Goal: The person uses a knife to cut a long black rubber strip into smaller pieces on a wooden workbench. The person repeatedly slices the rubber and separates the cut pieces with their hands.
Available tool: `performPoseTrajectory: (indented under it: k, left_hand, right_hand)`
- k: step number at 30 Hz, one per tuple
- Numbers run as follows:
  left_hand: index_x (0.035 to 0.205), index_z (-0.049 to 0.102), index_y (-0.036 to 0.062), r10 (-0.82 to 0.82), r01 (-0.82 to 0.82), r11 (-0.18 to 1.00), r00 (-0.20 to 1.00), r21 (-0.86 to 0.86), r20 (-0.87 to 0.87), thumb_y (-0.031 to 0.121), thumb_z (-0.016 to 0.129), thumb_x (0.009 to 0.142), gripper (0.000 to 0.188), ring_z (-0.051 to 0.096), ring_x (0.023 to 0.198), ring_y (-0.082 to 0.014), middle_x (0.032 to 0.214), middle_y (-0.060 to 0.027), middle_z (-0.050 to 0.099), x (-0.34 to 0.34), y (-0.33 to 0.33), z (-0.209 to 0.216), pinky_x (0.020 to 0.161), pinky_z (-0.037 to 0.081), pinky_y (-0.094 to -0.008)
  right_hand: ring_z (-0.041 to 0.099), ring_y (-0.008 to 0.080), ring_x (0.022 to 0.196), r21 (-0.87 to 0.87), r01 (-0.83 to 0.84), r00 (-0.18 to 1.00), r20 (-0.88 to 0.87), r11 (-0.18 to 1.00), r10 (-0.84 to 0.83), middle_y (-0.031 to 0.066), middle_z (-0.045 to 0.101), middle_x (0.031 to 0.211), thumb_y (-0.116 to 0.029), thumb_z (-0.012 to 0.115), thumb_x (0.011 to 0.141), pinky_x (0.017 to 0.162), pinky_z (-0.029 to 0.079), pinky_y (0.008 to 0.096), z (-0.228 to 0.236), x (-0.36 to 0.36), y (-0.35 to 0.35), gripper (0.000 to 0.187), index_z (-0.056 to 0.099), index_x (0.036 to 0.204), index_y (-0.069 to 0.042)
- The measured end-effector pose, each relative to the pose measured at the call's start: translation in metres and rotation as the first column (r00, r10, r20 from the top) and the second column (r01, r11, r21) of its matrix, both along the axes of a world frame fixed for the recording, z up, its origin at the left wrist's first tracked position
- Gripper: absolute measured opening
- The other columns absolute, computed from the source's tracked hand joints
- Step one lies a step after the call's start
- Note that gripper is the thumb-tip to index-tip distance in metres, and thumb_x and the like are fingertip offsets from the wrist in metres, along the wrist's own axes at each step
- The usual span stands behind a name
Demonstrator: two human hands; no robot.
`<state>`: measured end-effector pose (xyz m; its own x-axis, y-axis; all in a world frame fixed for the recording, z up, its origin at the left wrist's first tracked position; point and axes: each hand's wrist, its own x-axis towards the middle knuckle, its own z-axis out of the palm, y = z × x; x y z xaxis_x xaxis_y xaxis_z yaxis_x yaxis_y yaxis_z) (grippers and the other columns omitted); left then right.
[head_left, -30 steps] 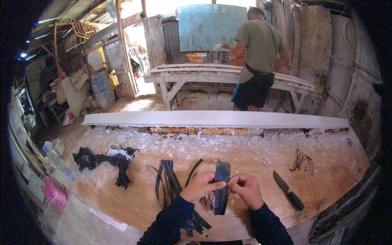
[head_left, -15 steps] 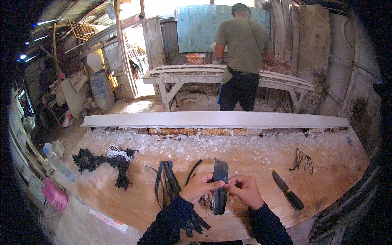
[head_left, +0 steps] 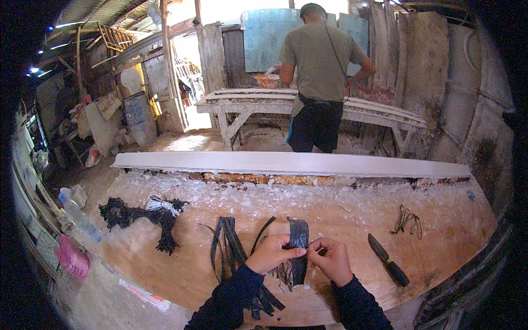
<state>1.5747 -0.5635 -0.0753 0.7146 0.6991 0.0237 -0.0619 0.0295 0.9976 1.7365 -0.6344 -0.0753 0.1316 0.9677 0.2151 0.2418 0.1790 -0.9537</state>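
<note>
Above the wooden table, a wide black rubber-like strip [head_left: 298,233] stands upright, its top end bent over. My left hand [head_left: 274,254] is closed on the strip from the left, thumb across its front. At its right edge, my right hand [head_left: 332,260] is closed in a pinch, fingertips close to the left thumb; anything small between them is hidden. Thin brownish strands [head_left: 284,274] show behind and below my left hand. Just left of that hand lies a bundle of narrow black strips [head_left: 230,245], partly covered by my left forearm.
A black-handled knife [head_left: 388,259] and a loop of dark cord [head_left: 407,221] lie to the right. Black knotted cords [head_left: 159,217] lie left. A long white moulding [head_left: 291,162] spans the table's far edge. Beyond, a person [head_left: 319,71] stands at a whitish bench [head_left: 242,102].
The strip's upper part now bends over and shows more of its broad face. My right fingers have shifted slightly along its edge. The person behind has leaned left, right elbow out.
</note>
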Motion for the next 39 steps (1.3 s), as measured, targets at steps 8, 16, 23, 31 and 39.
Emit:
performPoseTrajectory:
  k: [8, 16, 23, 31, 39]
  left_hand:
    - [0.095, 0.060, 0.0035, -0.064, 0.055, 0.994, 0.994, -0.096, -0.087, 0.022, 0.062, 0.080, 0.024, 0.052, 0.065, -0.0047, 0.081, -0.0003, 0.060, -0.005, 0.003, 0.007, 0.055, 0.041, -0.0173]
    - [0.094, 0.061, 0.0043, -0.093, 0.084, 0.989, 0.993, -0.122, -0.069, 0.025, 0.064, 0.078, 0.026, 0.050, 0.060, -0.0027, 0.078, 0.0016, 0.059, -0.008, 0.003, 0.013, 0.050, 0.038, -0.0162]
    - [0.093, 0.062, 0.0057, -0.064, 0.056, 0.991, 0.996, -0.120, -0.063, 0.025, 0.064, 0.078, 0.024, 0.049, 0.058, -0.0019, 0.076, 0.0031, 0.059, -0.007, 0.000, 0.013, 0.049, 0.036, -0.0157]
    - [0.096, 0.061, 0.0057, -0.114, 0.112, 0.982, 0.993, -0.154, -0.007, 0.023, 0.063, 0.079, 0.025, 0.049, 0.064, -0.0027, 0.080, 0.0034, 0.058, -0.005, 0.000, 0.011, 0.054, 0.038, -0.0165]
    - [0.098, 0.058, 0.0012, -0.148, 0.182, 0.950, 0.978, -0.255, 0.147, 0.022, 0.060, 0.081, 0.027, 0.055, 0.081, -0.0093, 0.091, -0.0025, 0.059, -0.009, 0.003, 0.007, 0.072, 0.044, -0.0222]
  right_hand:
    - [0.053, 0.0068, 0.053, -0.103, -0.091, 0.985, -0.153, 0.991, 0.074, 0.0021, 0.057, 0.066, -0.005, 0.061, 0.077, 0.047, 0.044, 0.0193, 0.006, 0.002, -0.001, 0.007, 0.059, 0.075, 0.001]
    - [0.053, 0.0083, 0.055, -0.124, -0.233, 0.940, -0.285, 0.965, 0.190, 0.0022, 0.059, 0.069, -0.015, 0.059, 0.081, 0.050, 0.044, 0.0212, 0.012, 0.005, -0.003, 0.014, 0.061, 0.080, -0.001]
    - [0.052, 0.0072, 0.055, -0.074, -0.162, 0.965, -0.219, 0.984, 0.142, 0.0010, 0.058, 0.068, -0.017, 0.059, 0.082, 0.049, 0.044, 0.0206, 0.008, 0.004, -0.001, 0.015, 0.059, 0.079, -0.002]
    - [0.053, 0.0074, 0.055, -0.060, -0.188, 0.936, -0.313, 0.980, 0.161, 0.0013, 0.057, 0.069, -0.012, 0.060, 0.081, 0.048, 0.044, 0.0207, 0.009, 0.004, -0.002, 0.011, 0.058, 0.079, -0.002]
    - [0.054, 0.0077, 0.053, -0.033, -0.087, 0.990, -0.116, 0.996, 0.083, 0.0023, 0.057, 0.066, -0.006, 0.058, 0.077, 0.047, 0.044, 0.0194, 0.004, 0.006, 0.002, 0.006, 0.058, 0.075, 0.000]
